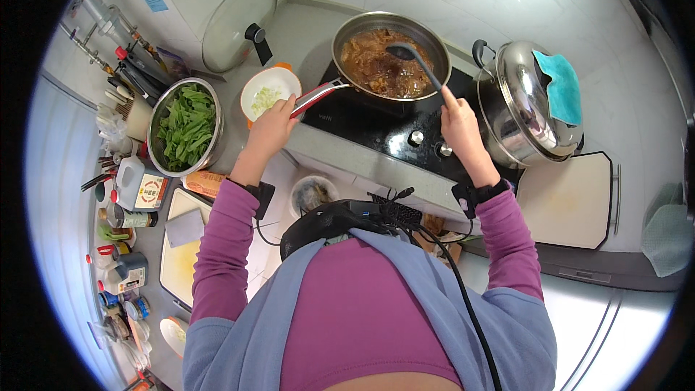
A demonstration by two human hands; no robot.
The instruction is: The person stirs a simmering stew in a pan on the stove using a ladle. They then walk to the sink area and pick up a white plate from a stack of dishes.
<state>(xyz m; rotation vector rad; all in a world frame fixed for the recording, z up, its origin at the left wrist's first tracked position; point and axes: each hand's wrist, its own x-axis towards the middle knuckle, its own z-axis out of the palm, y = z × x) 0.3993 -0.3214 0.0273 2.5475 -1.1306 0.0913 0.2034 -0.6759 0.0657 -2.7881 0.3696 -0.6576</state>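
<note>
A steel frying pan (368, 88) full of brown, saucy food (377, 61) sits on the black cooktop (369, 137). My left hand (271, 130) is closed on the pan's red and steel handle (315, 96). My right hand (460, 130) grips a dark ladle (421, 62), whose head rests in the food. Just left of the pan's handle, a white bowl with orange grips (255, 85) holds chopped pale bits. A steel bowl of leafy greens (181, 127) stands farther left.
A glass lid (228, 25) leans behind the bowls. At right are a steel pot (510, 123) with a teal cloth (557, 87) and a cutting board (572, 206). Another board (181, 268), a cleaver (184, 227) and several bottles (134, 187) crowd the left counter.
</note>
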